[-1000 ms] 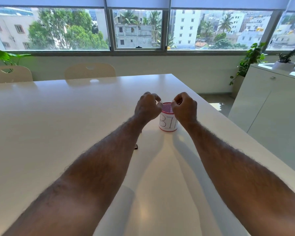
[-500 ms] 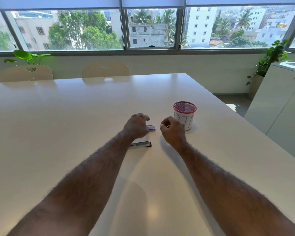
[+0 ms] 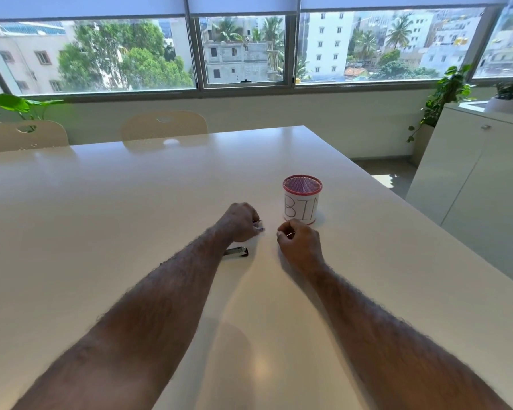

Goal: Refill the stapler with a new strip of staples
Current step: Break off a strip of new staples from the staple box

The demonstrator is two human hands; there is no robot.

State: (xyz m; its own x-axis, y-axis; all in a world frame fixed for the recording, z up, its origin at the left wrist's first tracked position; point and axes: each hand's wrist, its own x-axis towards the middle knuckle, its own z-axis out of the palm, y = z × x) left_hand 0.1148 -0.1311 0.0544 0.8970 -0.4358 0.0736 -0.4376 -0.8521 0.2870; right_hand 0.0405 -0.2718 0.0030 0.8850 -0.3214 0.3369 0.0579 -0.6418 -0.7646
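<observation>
- A wide white table [image 3: 107, 220] fills the scene, bare over its left and far parts; its right edge runs down past the bin, and plenty of open room is left near the body for both forearms.
- Two chair backs [image 3: 164, 127] are seen at the far edge and a white cabinet [image 3: 468, 184] stands off to the right, both well apart from the work.
- A small mesh cup marked "BIN" [image 3: 302, 202] stands upright just beyond the right hand. A second ago both hands were held over its rim; they have since been drawn back toward the body, so the clearing-out step is judged finished and the loading step begun.
- The left hand [image 3: 240, 222] is curled over a small staple box [image 3: 259, 227], of which only a purple-white corner shows; the fingers seem pressed around it, though the grip is mostly hidden.
- The right hand [image 3: 301, 242] is closed loosely, thumb and forefinger pinched together on something thin, possibly a staple strip; it is too small to be told.
- The stapler [image 3: 236, 251] lies flat on the table just near of the left wrist, partly covered by the forearm and untouched by either hand. Whether it is open cannot be told.
</observation>
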